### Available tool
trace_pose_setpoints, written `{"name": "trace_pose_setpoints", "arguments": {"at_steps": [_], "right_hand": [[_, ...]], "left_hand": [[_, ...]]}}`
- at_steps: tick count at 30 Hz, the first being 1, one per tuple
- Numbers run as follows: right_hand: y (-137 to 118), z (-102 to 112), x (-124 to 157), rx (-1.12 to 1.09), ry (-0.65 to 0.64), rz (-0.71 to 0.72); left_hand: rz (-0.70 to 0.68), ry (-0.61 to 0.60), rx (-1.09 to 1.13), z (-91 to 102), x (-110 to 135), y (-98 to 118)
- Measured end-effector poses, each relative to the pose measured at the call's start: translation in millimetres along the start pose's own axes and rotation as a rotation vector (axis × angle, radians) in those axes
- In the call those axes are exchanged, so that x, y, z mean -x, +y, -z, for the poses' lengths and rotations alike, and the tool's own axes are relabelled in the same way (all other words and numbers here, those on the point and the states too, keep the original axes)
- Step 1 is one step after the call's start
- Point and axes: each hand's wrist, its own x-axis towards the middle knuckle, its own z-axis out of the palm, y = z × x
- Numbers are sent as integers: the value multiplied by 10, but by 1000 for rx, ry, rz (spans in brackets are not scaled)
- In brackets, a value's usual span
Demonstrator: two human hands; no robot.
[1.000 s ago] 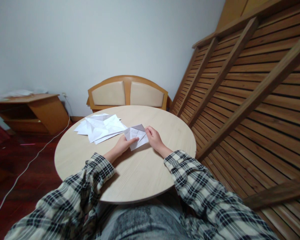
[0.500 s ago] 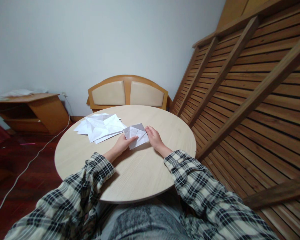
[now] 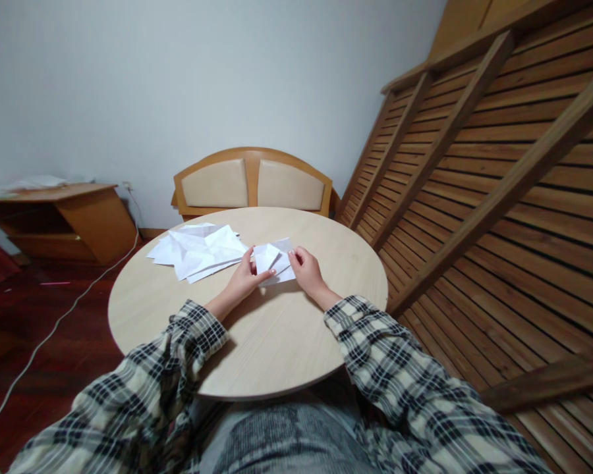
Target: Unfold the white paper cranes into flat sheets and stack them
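A small folded sheet of white paper (image 3: 282,268) is held between my two hands over the round table. My left hand (image 3: 244,278) grips its left side, with the thumb along the lower edge and the forefinger at the upper left. At the right edge, my right hand (image 3: 307,268) pinches the paper between thumb and fingers. A raised flap shows on the paper's left half. Just left of my left hand lies a loose pile of creased white paper sheets (image 3: 197,249).
The round pale wooden table (image 3: 277,349) stands before me. Behind it is a padded headboard (image 3: 215,184). Wooden slatted panels (image 3: 474,230) lean along the right. A low cabinet (image 3: 93,224) stands at left, and a white cable (image 3: 64,316) runs over the floor.
The folded paper has turned and tilted in my hands, and a flap on its left half now stands up. My left fingers have shifted to its upper left. The pile has not moved.
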Motion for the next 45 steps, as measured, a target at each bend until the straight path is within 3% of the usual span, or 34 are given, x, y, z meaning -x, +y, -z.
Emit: {"name": "trace_pose_setpoints", "arguments": {"at_steps": [4, 11, 16, 24, 30, 39, 45], "right_hand": [[-1, -5, 0, 5, 1, 6], [9, -11, 7, 0, -7, 14], [15, -10, 7, -36, -28, 0], [69, -27, -10, -148, 24, -34], [112, -23, -15, -108, 144, 77], [108, -14, -5, -117, 17, 68], [126, -21, -13, -156, 18, 59]], "left_hand": [[-4, -12, -11, -15, 22, 24], [-89, 98, -107, 37, -53, -31], [-125, 110, -142, 80, -65, -59], [17, -93, 64, 52, -23, -41], [11, -15, -8, 67, -50, -78], [-43, 64, -47, 82, -77, -98], [-32, 86, -53, 83, -76, -96]]}}
